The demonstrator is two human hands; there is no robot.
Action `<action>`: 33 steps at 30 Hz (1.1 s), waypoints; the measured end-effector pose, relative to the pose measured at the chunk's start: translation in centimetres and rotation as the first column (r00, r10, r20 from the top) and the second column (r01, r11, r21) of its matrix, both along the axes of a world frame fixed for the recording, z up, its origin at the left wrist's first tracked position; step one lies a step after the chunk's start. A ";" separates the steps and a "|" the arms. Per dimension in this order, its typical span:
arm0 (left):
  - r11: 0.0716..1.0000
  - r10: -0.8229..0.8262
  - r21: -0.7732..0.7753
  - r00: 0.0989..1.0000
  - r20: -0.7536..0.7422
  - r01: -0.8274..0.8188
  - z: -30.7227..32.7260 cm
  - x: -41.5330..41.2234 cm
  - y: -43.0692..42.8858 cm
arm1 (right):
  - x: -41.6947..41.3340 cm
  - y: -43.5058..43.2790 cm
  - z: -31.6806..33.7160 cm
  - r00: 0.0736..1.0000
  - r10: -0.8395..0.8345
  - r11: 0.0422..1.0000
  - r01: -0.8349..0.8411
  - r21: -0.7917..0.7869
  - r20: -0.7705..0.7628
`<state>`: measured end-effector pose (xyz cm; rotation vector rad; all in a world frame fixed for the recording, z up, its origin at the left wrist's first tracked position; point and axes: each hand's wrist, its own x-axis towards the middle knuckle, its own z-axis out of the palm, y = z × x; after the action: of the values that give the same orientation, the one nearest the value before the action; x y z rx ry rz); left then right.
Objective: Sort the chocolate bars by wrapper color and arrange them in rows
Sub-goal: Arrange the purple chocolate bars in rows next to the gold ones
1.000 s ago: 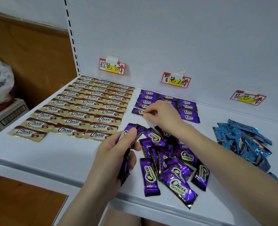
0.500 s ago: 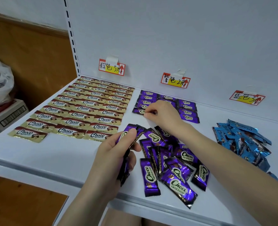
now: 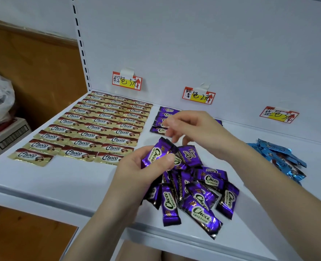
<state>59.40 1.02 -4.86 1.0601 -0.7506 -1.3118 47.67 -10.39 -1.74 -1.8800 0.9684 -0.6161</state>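
Purple bars [image 3: 156,157] gripped by left hand [image 3: 137,172]; blurred right hand [image 3: 193,129] apparently loose-fingered.

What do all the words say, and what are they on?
"Choco": gold bars and purple bars.
"紫色 2元": middle tag.
Left tag: handwriting ending "5元"; first sign unclear.
Right tag, blue bars, box print: too blurred.
Small print under "Choco": too small.
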 end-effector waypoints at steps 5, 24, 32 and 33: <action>0.995 -0.013 -0.094 0.994 0.109 0.023 0.8 -1.0 -0.2 | -1.5 3.0 1.4 0.994 0.103 0.995 -0.102 -0.013 0.038; 0.993 0.121 0.022 0.980 -0.157 -0.119 1.0 -3.8 0.1 | -5.2 5.4 -0.4 0.986 -0.096 0.966 0.126 -0.227 0.139; 0.993 0.114 0.008 0.992 -0.047 -0.114 0.3 -3.8 0.0 | -6.6 4.8 -0.4 0.997 0.062 0.977 -0.071 -0.203 -0.050; 0.993 0.119 0.018 0.991 -0.053 -0.119 0.2 -3.8 0.0 | -6.6 4.8 -0.6 0.995 0.055 0.967 -0.073 -0.243 -0.077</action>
<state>55.56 0.98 -4.71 1.0613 -0.6287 -1.2407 41.06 -5.57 -2.38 -2.1557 0.9048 -0.6593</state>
